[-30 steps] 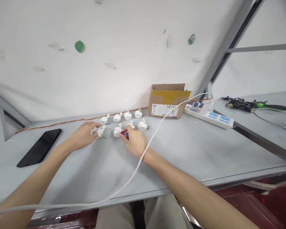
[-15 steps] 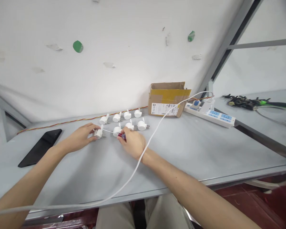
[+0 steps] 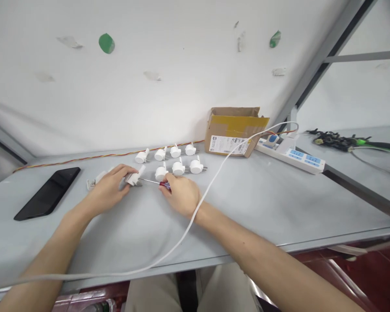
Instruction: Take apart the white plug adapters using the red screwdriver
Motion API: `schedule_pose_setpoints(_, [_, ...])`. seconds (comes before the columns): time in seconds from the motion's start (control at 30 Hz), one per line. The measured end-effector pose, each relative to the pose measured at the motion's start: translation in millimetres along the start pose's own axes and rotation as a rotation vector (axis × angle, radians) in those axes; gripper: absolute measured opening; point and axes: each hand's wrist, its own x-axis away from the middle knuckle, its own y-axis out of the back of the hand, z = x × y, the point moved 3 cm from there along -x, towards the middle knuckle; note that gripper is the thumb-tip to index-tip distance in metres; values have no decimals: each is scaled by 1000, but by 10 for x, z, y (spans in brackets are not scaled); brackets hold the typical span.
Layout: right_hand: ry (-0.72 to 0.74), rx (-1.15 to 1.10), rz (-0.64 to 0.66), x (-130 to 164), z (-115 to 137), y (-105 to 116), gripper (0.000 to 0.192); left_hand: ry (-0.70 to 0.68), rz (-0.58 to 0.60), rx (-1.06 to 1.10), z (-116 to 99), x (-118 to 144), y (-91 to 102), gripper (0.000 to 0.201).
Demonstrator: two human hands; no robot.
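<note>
Between the fingertips of my left hand (image 3: 112, 186) is a white plug (image 3: 134, 178), tilted on the grey table. My right hand (image 3: 182, 194) is closed round the red handle of a screwdriver (image 3: 165, 186). Its thin shaft points left and its tip reaches the plug; whether it sits in a screw is too small to tell. Several more white plugs (image 3: 178, 167) stand in two rows just behind my hands, pins toward the right. Another white piece (image 3: 100, 177) lies partly hidden behind my left hand.
A black phone (image 3: 47, 193) lies at the left. Behind stand an open cardboard box (image 3: 229, 145) and a white power strip (image 3: 303, 160). A white cable (image 3: 182, 236) loops across the table over my right wrist. A twisted wire (image 3: 117, 154) runs along the wall. Black tools (image 3: 334, 139) lie far right.
The plug in my left hand has tipped over from more upright. The screwdriver stays at it. The camera view has shifted slightly, and a white piece behind my left hand now shows.
</note>
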Motion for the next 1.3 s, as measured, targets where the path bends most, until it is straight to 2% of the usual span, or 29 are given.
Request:
schedule_pose_setpoints(0.2, [30,-4,-9,22,3,-3,20,10,-56,1,-1,69,9,31])
schedule_pose_setpoints(0.57, [9,-55,-81,25,10,23,21,80,-45,20,59,105,-8,35])
schedule_pose_setpoints(1.0, [11,-37,-33,33,33,37,21,59,-33,15,33,102,-19,35])
schedule_pose_setpoints(1.2, [45,-79,-18,41,59,51,36,22,-34,14,28,107,-21,36])
schedule_pose_setpoints(1.3, [19,-52,-7,24,51,39,33,23,-27,3,44,110,-19,37])
